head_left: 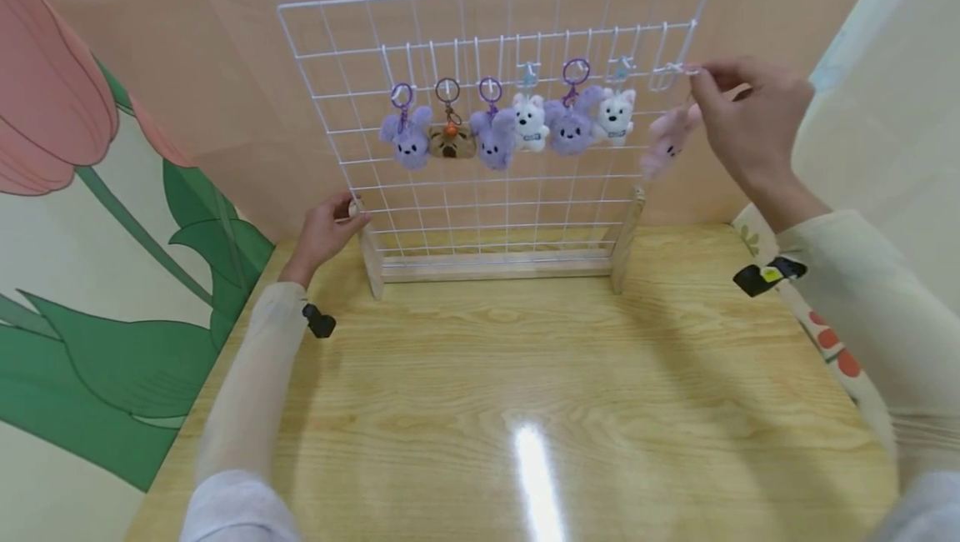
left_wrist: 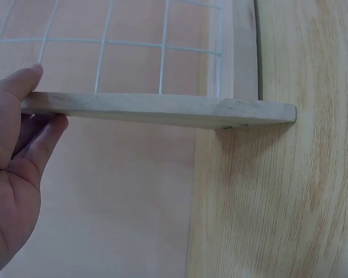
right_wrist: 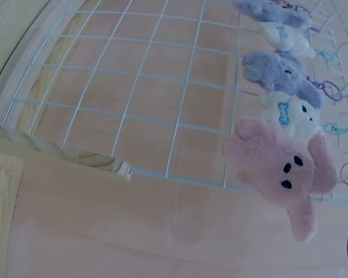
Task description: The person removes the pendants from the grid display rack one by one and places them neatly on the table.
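The left hand grips the rack, at whose right the right hand sensibly pinches the loop of a likely soft, light plush.

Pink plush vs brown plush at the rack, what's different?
Position: the pink plush is at the far right, near the right hand; the brown plush is second from left.
Pose: the pink plush tilts; the brown plush looks roughly level.
Fitting: the pink plush has a thin pink loop; the brown plush, a dark ring.
Shared: both have dark facial marks.
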Action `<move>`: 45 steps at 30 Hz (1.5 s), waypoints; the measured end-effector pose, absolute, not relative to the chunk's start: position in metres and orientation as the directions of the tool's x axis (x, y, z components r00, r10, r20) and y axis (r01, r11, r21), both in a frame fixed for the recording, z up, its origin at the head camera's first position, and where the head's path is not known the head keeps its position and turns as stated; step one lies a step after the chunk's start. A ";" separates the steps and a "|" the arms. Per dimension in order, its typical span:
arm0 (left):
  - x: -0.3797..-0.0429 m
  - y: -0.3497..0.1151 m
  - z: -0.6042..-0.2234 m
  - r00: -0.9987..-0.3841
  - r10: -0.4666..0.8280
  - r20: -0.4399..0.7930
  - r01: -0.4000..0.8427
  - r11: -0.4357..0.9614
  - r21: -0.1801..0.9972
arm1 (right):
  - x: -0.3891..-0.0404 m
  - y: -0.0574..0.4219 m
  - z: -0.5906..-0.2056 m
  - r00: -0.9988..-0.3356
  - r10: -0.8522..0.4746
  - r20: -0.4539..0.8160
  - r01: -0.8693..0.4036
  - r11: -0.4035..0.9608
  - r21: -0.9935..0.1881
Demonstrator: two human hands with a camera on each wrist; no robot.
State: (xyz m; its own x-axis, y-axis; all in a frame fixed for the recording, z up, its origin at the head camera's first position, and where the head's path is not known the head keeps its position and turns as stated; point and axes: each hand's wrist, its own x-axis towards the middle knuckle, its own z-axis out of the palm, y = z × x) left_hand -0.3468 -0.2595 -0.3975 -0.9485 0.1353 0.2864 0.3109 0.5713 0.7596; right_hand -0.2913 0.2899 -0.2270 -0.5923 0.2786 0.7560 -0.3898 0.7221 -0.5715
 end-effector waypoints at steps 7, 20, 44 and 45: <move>-0.347 -0.260 -0.396 -0.951 0.140 0.277 0.305 0.584 0.752 | -0.278 0.289 -0.228 -0.557 0.265 0.787 -0.452 0.698 -0.555; -0.347 -0.259 -0.396 -0.956 0.117 0.270 0.286 0.578 0.764 | -0.248 0.287 -0.254 -0.637 0.242 0.732 -0.392 0.716 -0.577; -0.348 -0.260 -0.398 -0.951 0.113 0.289 0.298 0.594 0.747 | -0.221 0.313 -0.337 -0.650 0.103 0.753 -0.476 0.717 -0.510; -0.347 -0.260 -0.398 -0.951 0.114 0.289 0.298 0.595 0.746 | -0.219 0.314 -0.340 -0.652 0.097 0.752 -0.479 0.716 -0.508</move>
